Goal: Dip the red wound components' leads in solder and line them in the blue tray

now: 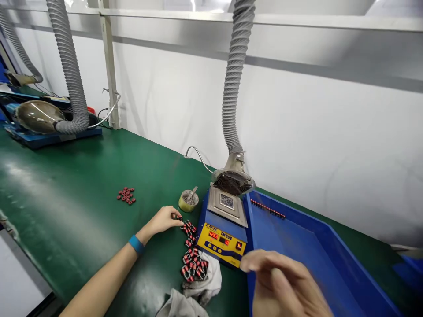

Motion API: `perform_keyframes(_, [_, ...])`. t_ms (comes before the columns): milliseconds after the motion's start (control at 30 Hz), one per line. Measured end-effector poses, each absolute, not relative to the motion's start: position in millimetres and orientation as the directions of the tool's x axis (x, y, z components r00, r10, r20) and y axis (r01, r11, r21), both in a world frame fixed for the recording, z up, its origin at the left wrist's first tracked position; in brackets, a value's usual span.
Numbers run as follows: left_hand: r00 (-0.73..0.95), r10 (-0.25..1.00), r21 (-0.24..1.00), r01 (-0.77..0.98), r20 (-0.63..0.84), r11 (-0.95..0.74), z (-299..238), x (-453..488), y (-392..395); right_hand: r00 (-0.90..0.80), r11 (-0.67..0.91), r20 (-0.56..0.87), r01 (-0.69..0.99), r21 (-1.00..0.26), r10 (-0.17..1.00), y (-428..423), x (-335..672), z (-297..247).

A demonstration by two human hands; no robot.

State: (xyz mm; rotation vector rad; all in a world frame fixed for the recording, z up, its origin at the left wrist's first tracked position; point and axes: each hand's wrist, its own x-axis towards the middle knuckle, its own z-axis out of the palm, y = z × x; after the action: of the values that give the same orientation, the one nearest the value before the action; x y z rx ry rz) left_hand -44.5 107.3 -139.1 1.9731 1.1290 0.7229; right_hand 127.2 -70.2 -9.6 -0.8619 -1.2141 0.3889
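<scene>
My left hand [161, 220], with a blue wristband [136, 244], pinches a small dark component [179, 217] at its fingertips. Just beyond those fingers lies a heap of red-wound coils with black parts [192, 257], spread over the green mat towards a crumpled white cloth [205, 277]. My right hand [280, 284] is motion-blurred over the near edge of a blue plastic tray [297, 246]. Its fingers are curled, and anything in them is hidden. A row of small red-and-black components [267, 208] lies along the tray's far side.
A yellow-and-blue soldering pot [221, 237] with red digital displays stands between my hands, under a ribbed grey extraction hose [235, 83]. Nearby are a small tin with a metal tool [188, 200] and loose red rings [126, 195]. Another extraction unit [38, 116] sits far left.
</scene>
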Motion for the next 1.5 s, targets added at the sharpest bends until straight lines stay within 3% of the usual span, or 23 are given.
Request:
perform_keyframes(133, [0.508, 0.812, 0.898, 0.155, 0.286, -0.413, -70.8, -38.1, 66.5, 0.216, 0.359, 0.429, 0.299, -0.884, 0.877, -51.9, 121.0, -30.4])
perform_keyframes(267, [0.483, 0.782, 0.905, -0.055, 0.394, -0.422, -22.8, -29.1, 23.2, 0.148, 0.273, 0.273, 0.021, -0.962, 0.951, -39.9, 115.5, -39.1])
perform_keyframes(433, [0.420, 0.842, 0.941, -0.168, 0.338, -0.294, -19.3, -17.8, 0.1, 0.198, 0.238, 0.173, -0.382, -0.893, 0.965, -41.9, 106.8, -34.1])
perform_keyframes(600, [0.358, 0.881, 0.920, -0.348, 0.310, -0.182, -26.8, -9.8, -6.4, 0.255, 0.169, 0.016, -0.594, -0.787, 0.967, -48.0, 98.2, -26.0])
perform_keyframes(933, [0.317, 0.931, 0.900, -0.435, 0.182, -0.027, -26.7, -11.8, -7.7, 0.263, 0.149, -0.041, -0.658, -0.738, 0.964, -51.6, 83.8, -44.2])
perform_keyframes(1100, [0.367, 0.930, 0.750, -0.621, 0.022, 0.227, -27.7, -7.8, -16.2, 0.232, 0.087, -0.104, -0.688, -0.721, 0.967, -68.3, 77.5, -55.0])
perform_keyframes(1233, [0.184, 0.983, 0.638, -0.757, 0.002, 0.140, -25.8, -12.2, -13.2, 0.184, 0.025, -0.156, -0.719, -0.695, 0.970, -79.4, 81.7, -61.2])
perform_keyframes(1300, [0.154, 0.987, 0.687, -0.722, 0.042, 0.083, -25.5, -18.1, -10.6, 0.179, 0.012, -0.173, -0.729, -0.685, 0.968, -82.8, 84.6, -63.1])
perform_keyframes(1400, [0.402, 0.909, 0.863, -0.492, 0.109, 0.115, -27.1, -26.3, -10.7, 0.188, 0.015, -0.173, -0.719, -0.695, 0.967, -84.6, 87.9, -64.5])
perform_keyframes(1500, [0.579, 0.814, 0.942, -0.293, 0.040, 0.162, -29.7, -26.7, -16.0, 0.199, 0.021, -0.170, -0.706, -0.708, 0.965, -84.1, 89.2, -65.5])
